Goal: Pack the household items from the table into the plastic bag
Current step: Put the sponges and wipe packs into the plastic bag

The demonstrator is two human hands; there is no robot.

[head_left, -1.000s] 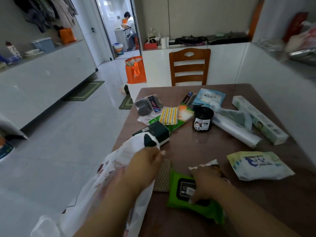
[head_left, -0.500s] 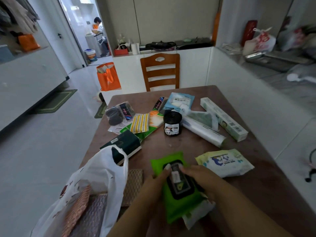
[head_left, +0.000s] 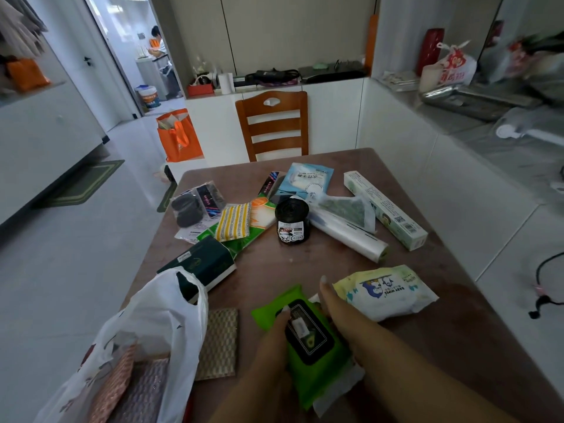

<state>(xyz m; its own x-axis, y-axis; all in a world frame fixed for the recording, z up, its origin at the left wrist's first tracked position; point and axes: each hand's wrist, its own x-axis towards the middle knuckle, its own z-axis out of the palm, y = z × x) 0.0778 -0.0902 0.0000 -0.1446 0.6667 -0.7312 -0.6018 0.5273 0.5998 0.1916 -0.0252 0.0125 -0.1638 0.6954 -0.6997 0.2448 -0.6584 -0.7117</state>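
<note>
A green wipes pack (head_left: 317,358) with a black lid lies at the table's near edge, over a white pack. My left hand (head_left: 276,334) holds its left side, thumb on the lid. My right hand (head_left: 335,303) grips its right side, one finger raised. The white plastic bag (head_left: 152,325) hangs open at the near left corner with glittery sponges inside. Further back lie a baby wipes pack (head_left: 387,290), a dark green tissue pack (head_left: 201,264), a black roll (head_left: 292,221), a clear bag roll (head_left: 348,233), a long box (head_left: 384,209) and a striped sponge (head_left: 233,222).
The brown table (head_left: 305,257) has a wooden chair (head_left: 273,123) at its far side and a white wall close on the right. An orange bag (head_left: 178,137) stands on the floor beyond. A woven mat (head_left: 218,343) lies beside the plastic bag.
My left hand let go of the plastic bag and joined the right on the green wipes pack. The pack now sits angled between both hands, and my view swung right.
</note>
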